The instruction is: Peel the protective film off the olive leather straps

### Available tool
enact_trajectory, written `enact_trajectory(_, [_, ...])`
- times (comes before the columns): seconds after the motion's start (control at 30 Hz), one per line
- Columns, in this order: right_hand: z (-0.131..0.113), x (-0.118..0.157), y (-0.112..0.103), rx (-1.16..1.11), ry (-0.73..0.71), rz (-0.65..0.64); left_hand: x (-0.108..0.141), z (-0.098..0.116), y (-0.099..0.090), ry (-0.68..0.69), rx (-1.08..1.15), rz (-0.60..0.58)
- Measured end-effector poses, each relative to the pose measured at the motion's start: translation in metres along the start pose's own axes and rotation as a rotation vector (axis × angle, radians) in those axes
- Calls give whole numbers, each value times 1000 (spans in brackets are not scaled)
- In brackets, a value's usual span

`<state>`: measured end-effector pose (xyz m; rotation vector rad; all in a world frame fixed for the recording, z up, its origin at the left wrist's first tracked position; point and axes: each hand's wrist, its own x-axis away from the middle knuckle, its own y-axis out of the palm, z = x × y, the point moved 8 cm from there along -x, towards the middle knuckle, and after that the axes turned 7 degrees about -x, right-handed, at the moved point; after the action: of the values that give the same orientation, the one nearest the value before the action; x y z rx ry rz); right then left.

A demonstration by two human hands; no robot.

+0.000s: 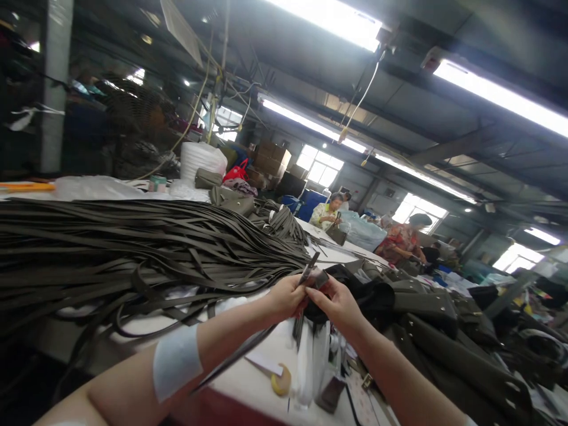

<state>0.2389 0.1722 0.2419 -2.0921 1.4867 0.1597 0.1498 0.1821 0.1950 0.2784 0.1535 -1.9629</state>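
Note:
My left hand [289, 297] is closed around a dark strap [242, 355]. The strap trails below my forearm toward the lower left, and a narrow dark end [309, 266] sticks up above my fingers. Close against it, my right hand [338, 305] pinches a dark, slightly shiny flat piece [318, 278]; whether this belongs to the same strap I cannot tell. Both hands meet above the white table [248, 387]. Left of them spreads a thick pile of long dark straps [146, 242].
Dark olive bags [461, 361] are heaped on the right. Below my hands lie a yellow roll [281, 380], clear plastic wrap [306, 364] and a small dark piece [331, 393]. Across the table two people [326, 214] [396, 242] handle dark items. A foam roll [202, 161] stands behind the straps.

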Motion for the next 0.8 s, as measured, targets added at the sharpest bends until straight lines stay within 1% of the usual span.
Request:
enact_trajectory(0.1, [6,-5,5,28,-3,12,4,1,-11,55,-82,28])
enact_trajectory(0.17, [7,-8,2,20,2,57,7,7,-24,133,-184,67])
enact_trajectory(0.2, [6,-9,-1,22,11,89,8,12,-32,178,-242,96])
enact_trajectory(0.27, [5,-12,-9,23,31,161,13,23,-52,253,-331,201])
enact_trajectory(0.3, [4,-13,-12,8,39,192,15,27,-63,265,-344,257])
enact_trajectory(0.33, [4,-15,-13,-20,47,213,18,28,-71,255,-335,284])
enact_trajectory(0.37, [4,-17,-14,-57,54,225,19,28,-75,225,-308,268])
enact_trajectory(0.4, [5,-19,-13,-98,61,229,19,25,-75,182,-278,201])
enact_trajectory(0.5, [8,-26,-2,-204,85,210,27,16,-53,54,-233,-139])
enact_trajectory(0.53, [7,-27,4,-243,86,199,32,14,-47,28,-222,-211])
enact_trajectory(0.57, [7,-28,13,-293,91,175,36,14,-43,12,-195,-255])
enact_trajectory(0.6, [7,-28,25,-359,108,130,39,14,-41,8,-141,-271])
enact_trajectory(0.63, [7,-27,39,-440,146,60,42,16,-41,7,-62,-274])
enact_trajectory(0.7, [12,-18,76,-618,285,-144,46,20,-48,2,113,-257])
enact_trajectory(0.73, [15,-9,94,-695,369,-255,47,22,-56,0,183,-228])
enact_trajectory(0.77, [19,1,109,-753,448,-355,48,25,-68,-2,237,-180])
enact_trajectory(0.8, [25,13,121,-788,520,-443,48,28,-84,0,273,-115])
